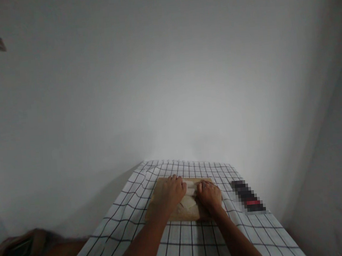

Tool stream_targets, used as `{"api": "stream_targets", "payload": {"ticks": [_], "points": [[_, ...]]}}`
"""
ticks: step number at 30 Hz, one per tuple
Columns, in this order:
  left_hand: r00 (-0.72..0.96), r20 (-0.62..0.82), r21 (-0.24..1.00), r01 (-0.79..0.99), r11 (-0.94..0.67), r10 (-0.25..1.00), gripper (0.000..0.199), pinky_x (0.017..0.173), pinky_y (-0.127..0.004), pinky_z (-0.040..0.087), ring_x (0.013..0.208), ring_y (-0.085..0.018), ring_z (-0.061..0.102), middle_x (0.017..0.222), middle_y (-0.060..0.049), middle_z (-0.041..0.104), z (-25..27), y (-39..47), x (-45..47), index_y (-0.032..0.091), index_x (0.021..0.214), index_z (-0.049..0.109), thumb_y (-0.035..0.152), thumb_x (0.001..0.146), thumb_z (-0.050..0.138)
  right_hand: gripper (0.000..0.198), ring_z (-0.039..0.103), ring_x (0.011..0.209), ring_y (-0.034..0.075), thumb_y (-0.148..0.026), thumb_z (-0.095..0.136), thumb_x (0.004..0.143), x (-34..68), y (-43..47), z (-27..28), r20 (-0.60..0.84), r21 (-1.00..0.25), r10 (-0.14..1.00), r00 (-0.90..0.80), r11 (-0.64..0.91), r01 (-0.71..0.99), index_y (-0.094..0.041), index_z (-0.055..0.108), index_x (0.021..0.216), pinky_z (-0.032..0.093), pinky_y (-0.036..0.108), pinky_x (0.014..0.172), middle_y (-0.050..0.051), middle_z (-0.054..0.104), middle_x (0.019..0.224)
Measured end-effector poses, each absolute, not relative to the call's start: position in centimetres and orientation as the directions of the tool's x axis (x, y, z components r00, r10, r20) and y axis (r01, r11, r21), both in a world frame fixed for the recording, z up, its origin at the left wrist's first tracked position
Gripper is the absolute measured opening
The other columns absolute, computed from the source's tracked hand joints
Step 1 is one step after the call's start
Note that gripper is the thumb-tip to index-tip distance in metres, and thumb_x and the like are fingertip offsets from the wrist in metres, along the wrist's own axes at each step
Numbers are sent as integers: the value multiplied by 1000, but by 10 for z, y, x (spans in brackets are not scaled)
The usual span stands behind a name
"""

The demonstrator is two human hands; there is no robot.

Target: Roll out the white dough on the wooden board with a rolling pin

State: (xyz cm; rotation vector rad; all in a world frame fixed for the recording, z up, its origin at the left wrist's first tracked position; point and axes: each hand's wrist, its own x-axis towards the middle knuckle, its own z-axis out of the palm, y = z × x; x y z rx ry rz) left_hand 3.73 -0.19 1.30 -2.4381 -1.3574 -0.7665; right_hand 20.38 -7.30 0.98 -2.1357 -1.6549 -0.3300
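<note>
- Forearms come first, reaching over the near edge of the table, which is covered by a checked cloth.
- Left hand: fingers curled down onto the left part of a pale roll, holding it; the underside of the grip is hidden.
- Right hand: likewise curled over the roll's right part, knuckles up, near the board's right edge.
- Pale roll: lies crosswise between the hands, toward the far edge of the board; whether it is wood or dough, I cannot tell.
- Flat dough: on the board, just on the near side of the roll.
- Dark blurred-out object: along the table's right edge.
- Plain wall: beyond the table's far edge.
</note>
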Motion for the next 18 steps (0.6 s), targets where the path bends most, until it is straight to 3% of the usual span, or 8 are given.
{"api": "stream_targets", "payload": {"ticks": [18], "points": [[457, 519, 36, 833, -552, 722, 24, 87, -44, 40, 104, -31, 55, 107, -18, 62, 15, -2, 37, 17, 107, 67, 21, 96, 46, 37, 68, 97, 23, -29, 35, 102, 202, -75, 14, 426, -220, 853, 302, -226, 949, -18, 70, 96, 43, 33, 85, 12, 73, 104]]}}
